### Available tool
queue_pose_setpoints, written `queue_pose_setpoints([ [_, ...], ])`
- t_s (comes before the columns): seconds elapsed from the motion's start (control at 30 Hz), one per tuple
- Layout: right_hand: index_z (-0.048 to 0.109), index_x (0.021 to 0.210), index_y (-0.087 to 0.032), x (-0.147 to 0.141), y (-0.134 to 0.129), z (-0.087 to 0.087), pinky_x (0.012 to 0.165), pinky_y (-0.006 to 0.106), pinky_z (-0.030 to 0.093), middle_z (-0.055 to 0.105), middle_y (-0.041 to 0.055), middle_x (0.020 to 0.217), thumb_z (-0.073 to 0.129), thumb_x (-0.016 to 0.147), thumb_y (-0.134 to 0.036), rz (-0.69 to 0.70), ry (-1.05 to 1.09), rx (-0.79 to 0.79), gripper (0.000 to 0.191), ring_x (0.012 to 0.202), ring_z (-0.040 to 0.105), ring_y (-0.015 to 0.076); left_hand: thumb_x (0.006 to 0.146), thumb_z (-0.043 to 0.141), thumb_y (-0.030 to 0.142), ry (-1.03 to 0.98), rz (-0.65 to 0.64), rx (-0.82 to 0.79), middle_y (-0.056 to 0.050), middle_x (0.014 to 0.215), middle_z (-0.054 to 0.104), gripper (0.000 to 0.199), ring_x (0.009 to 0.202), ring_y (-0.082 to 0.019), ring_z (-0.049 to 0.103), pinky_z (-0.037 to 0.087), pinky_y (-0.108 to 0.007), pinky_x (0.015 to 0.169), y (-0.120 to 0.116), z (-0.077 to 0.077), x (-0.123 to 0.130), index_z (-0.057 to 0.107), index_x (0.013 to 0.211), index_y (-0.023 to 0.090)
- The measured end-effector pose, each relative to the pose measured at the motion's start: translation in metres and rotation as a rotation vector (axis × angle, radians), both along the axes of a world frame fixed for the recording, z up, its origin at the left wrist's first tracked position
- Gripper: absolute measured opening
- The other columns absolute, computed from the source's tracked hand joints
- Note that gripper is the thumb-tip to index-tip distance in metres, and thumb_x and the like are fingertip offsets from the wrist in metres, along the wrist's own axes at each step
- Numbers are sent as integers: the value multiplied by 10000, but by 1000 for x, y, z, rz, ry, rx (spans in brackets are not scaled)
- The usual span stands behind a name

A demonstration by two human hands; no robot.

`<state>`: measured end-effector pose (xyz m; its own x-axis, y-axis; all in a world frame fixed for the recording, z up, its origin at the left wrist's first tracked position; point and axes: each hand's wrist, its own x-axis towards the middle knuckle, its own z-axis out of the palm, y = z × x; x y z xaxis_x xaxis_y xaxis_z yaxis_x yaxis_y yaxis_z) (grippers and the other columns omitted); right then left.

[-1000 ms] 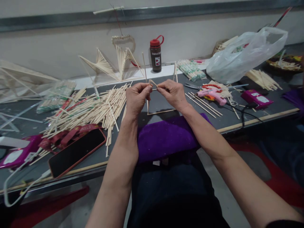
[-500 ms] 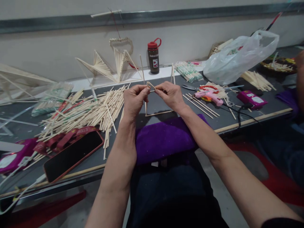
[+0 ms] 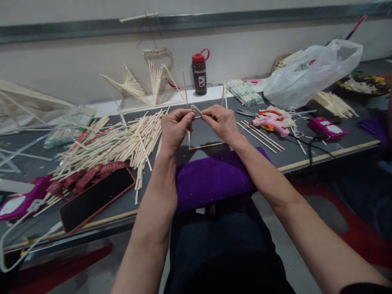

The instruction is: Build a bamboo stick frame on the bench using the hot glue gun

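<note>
Both hands meet over a frame of thin wooden sticks on the dark table. My left hand pinches the frame at its upper left corner, near an upright stick. My right hand has its fingers closed on the end of a short slanting stick that reaches toward the left fingertips. A purple cloth lies below the wrists. Left of my left hand spreads a big pile of loose sticks. To the right are several separate sticks and a pink glue gun.
A red-capped bottle stands at the back beside stick models. A phone lies at the front left. On the right are scissors, a plastic bag, a magenta box and a black cable.
The whole view has shifted slightly, so things appear a little further right. Both hands keep their hold on the sticks.
</note>
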<state>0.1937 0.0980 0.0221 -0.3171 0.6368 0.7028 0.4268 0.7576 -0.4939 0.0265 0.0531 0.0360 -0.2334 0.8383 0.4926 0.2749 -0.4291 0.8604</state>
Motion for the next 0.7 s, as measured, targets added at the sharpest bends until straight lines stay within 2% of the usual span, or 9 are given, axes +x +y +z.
queue_pose_setpoints([
  [0.23, 763, 929, -215, 0, 1, -1, 726, 269, 407, 676, -1, 825, 639, 959, -288, 0, -8, 1, 147, 754, 565, 121, 804, 697, 213, 24, 3, -2, 7, 648, 692, 66, 465, -72, 548, 392, -182, 429, -1, 1, 0, 753, 775, 193],
  [0.7, 774, 954, -203, -1, 2, 1, 726, 263, 411, 680, -1, 825, 655, 953, -292, -13, -19, -3, 149, 762, 577, 120, 780, 702, 215, 12, -4, 2, 21, 577, 644, 71, 463, -75, 536, 384, -190, 439, 0, 1, -1, 763, 757, 186],
])
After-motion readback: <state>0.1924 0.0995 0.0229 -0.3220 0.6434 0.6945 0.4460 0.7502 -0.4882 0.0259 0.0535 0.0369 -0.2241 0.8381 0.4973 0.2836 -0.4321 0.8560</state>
